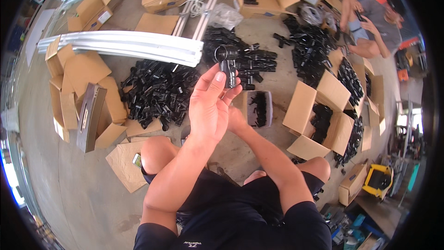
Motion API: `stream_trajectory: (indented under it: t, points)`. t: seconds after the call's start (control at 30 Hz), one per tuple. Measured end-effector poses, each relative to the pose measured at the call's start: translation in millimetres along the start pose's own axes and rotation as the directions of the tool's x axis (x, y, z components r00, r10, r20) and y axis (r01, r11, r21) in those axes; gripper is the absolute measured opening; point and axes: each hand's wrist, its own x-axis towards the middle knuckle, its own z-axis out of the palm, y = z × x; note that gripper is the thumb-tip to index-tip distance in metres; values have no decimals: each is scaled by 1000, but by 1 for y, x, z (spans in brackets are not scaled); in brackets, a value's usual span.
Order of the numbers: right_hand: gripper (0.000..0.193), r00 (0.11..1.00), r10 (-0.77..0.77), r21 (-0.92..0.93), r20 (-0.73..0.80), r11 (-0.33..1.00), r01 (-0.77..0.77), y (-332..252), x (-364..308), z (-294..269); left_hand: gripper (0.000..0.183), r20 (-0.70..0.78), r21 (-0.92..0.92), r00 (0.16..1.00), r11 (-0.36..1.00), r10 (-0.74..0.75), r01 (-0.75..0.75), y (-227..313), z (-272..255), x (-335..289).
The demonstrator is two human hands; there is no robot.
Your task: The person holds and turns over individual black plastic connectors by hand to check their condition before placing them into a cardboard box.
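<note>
My left hand (pixel 212 97) is raised in front of me, thumb and fingers closed round a black ring-ended pipe fitting (pixel 227 60). The fitting's round ring points up and its tube-shaped body lies between thumb and fingers. Behind the left wrist is my right hand (pixel 237 119), close to it; its fingers are hidden. Beyond the hands lies a pile of similar black fittings (pixel 259 60), with another heap (pixel 159 90) to the left. Just right of my hands a small pale bin (pixel 269 106) holds small dark parts.
An open cardboard box (pixel 300 109) with black parts stands at right, opened cartons (pixel 92 106) at left. Silver metal rails (pixel 125 46) cross the far left floor. A seated person (pixel 381 28) handles a black part at far right. A phone (pixel 137 160) lies by my left knee.
</note>
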Motion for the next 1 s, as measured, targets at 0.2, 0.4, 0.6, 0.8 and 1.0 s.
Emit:
stream_trajectory:
  t: [0.2, 0.4, 0.6, 0.8, 1.0]
  points:
    - [19, 942, 43, 302, -332, 951, 63, -96, -33, -219, 28, 62, 29, 993, 995, -95, 94, -35, 17, -11]
    - [13, 852, 240, 701, -466, 687, 190, -106, -91, -279, 26, 150, 146, 969, 974, -194, 173, -85, 21, -26]
    - [14, 769, 152, 558, -621, 774, 298, -85, -101, -267, 24, 153, 195, 963, 962, -223, 192, -111, 25, -35]
    - [16, 727, -10, 307, -686, 902, 302, -85, -99, -273, 23, 171, 224, 963, 960, -207, 166, -121, 26, -34]
    - [16, 715, -112, 119, -690, 957, 264, -81, -98, -274, 23, 155, 261, 971, 956, -180, 136, -122, 26, -30]
